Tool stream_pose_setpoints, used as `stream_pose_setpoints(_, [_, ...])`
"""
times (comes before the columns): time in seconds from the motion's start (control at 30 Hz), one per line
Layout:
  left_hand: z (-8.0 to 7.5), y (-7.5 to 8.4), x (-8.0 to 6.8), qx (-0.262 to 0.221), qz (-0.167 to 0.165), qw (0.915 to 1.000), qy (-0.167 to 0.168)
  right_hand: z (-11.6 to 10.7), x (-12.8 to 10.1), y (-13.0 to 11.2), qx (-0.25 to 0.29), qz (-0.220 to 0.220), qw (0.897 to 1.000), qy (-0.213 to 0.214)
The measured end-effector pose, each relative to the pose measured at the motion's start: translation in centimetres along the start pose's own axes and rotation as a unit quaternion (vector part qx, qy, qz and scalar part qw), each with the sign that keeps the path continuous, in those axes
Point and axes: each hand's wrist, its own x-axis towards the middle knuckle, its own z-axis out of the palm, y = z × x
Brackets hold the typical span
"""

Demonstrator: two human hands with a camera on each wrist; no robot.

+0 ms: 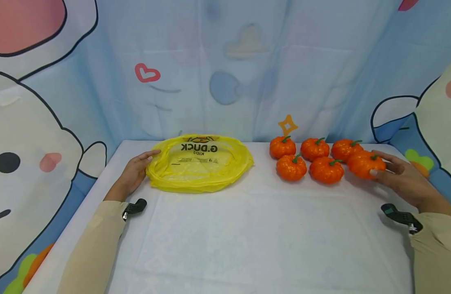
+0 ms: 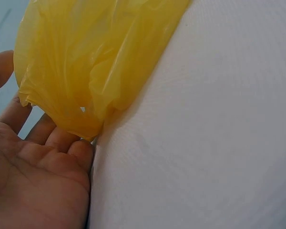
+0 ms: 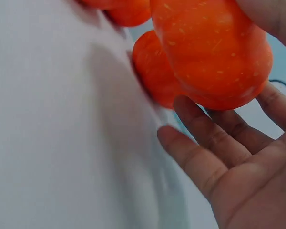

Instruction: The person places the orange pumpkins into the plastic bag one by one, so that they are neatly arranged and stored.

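Head view: six orange pumpkins, counted, clustered at far right of the white table (image 1: 247,237), three in the far row, three nearer; rightmost pumpkin (image 1: 365,164) pinched between thumb and fingers of right hand (image 1: 403,177). One yellow bag (image 1: 199,162), flattened, far left of centre, left hand (image 1: 135,173) touching its left rim with relaxed, straightish fingers. Broad bare cloth across the near half and between bag and pumpkins; table's far edge just behind both groups. Left wrist view: bag (image 2: 95,57) crumpled edge resting against fingertips (image 2: 78,148), palm open, not gripping. Right wrist view: pumpkin (image 3: 209,52) held above spread fingers (image 3: 200,143), thumb on top; second pumpkin touching just behind.
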Motion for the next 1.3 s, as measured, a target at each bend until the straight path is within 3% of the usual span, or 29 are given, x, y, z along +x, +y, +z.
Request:
stream_pose_setpoints(0.1, [0.0, 0.0, 0.0, 0.002, 0.004, 1.0, -0.003, 0.1, -0.3, -0.8, 0.038, -0.032, 0.999, 0.02])
stream_pose_setpoints(0.17, [0.0, 0.0, 0.0, 0.005, 0.004, 1.0, -0.005, 0.1, -0.5, -1.3, 0.095, -0.063, 0.993, 0.031])
stream_pose_setpoints(0.33, [0.0, 0.1, 0.0, 0.007, 0.0, 1.0, -0.005, 0.0, -0.8, -2.5, 0.238, -0.13, 0.962, 0.021])
stream_pose_setpoints(0.43, [0.0, 0.1, 0.0, 0.005, -0.004, 1.0, -0.003, 0.0, -1.1, -3.3, 0.211, -0.144, 0.966, 0.028])
stream_pose_setpoints(0.67, [0.0, 0.2, 0.0, 0.009, -0.006, 0.9999, -0.001, 0.7, -1.9, -6.7, 0.056, -0.119, 0.99, 0.05])
stream_pose_setpoints(0.83, [0.0, 0.2, 0.0, 0.011, -0.008, 0.9999, 0.003, 1.7, -2.6, -10.1, -0.002, -0.101, 0.994, 0.032])
stream_pose_setpoints(1.03, [-0.4, 0.1, -0.2, 0.014, -0.008, 0.9998, 0.007, 4.7, -3.1, -13.8, 0.002, -0.121, 0.992, 0.045])
stream_pose_setpoints(1.3, [-0.2, 0.1, 0.0, 0.018, 0.007, 0.9998, 0.002, 9.4, -4.1, -17.6, 0.078, -0.169, 0.982, 0.013])
